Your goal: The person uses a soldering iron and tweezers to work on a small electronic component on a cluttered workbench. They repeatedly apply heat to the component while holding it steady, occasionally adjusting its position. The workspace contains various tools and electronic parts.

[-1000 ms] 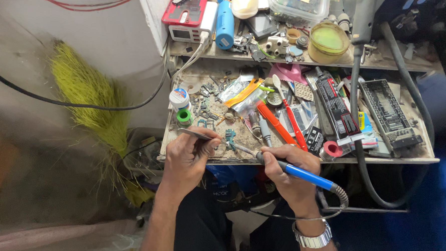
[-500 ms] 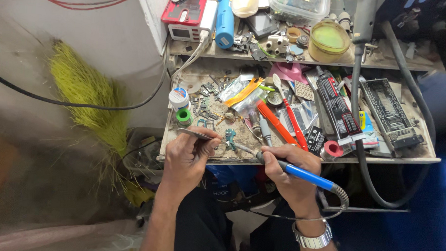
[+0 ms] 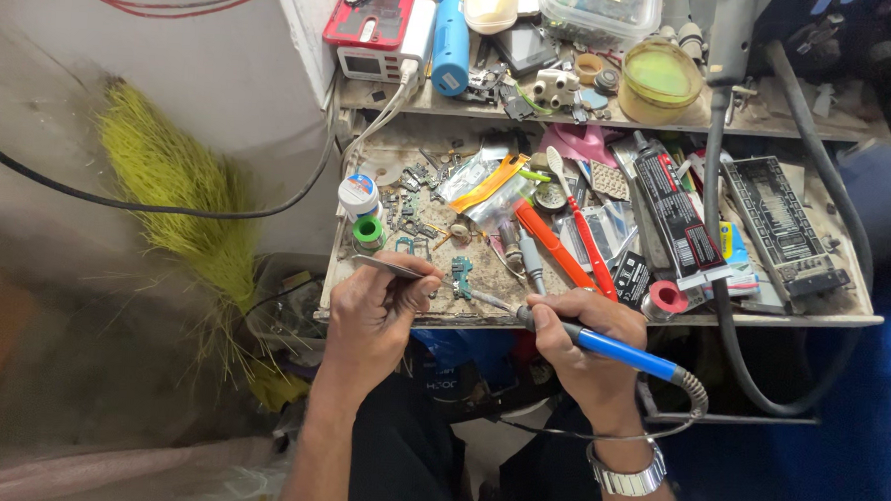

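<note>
Right hand (image 3: pixel 590 332) grips a blue-handled soldering iron (image 3: pixel 602 345), its tip aimed toward ten o'clock at a small green circuit board (image 3: pixel 461 278) on the cluttered workbench (image 3: pixel 843 316). Left hand (image 3: pixel 375 313), at nine o'clock of the board, pinches metal tweezers (image 3: pixel 390 268). A green tape roll (image 3: pixel 368 231) sits at twelve o'clock of that hand.

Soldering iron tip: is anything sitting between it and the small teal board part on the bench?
Nothing visible blocks it. The soldering iron in the right hand runs its tip straight to the teal board part, which lies on the workbench. The left hand brings tweezers in from the opposite side; loose screws and scraps lie beyond.
</note>
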